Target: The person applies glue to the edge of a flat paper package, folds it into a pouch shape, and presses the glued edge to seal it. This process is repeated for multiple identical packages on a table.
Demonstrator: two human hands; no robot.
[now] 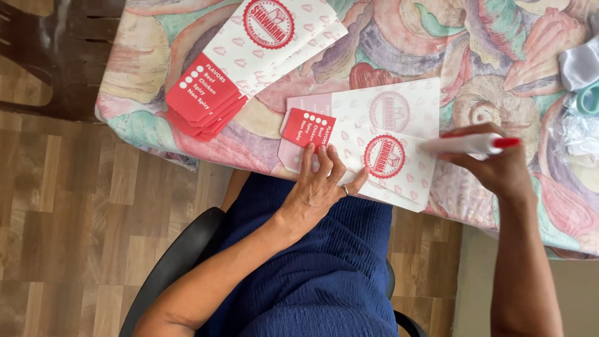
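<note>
A: Two lots, left to right: stack of printed paper sleeves [249, 59]; one flat sleeve [368, 134] on the desk [499, 68].

B: Hands?

A: Left hand [321, 187], fingers spread, pressing the flat sleeve. Right hand [499, 165], grip closed on a glue stick [468, 145].

B: Handling?

A: Likely light, thin, creasable; hold by edges.

So the desk [486, 56] has a busy pastel cloth with big seashell shapes, draped over the near edge. Far left on it sits a fanned stack of white-and-red paper sleeves [249, 56]. Nearer the middle lies a flat, unfolded sleeve [374, 134], partly over the near edge. At the far right there's crinkly clear plastic [580, 128], something white, and teal scissor handles [588, 100].
</note>
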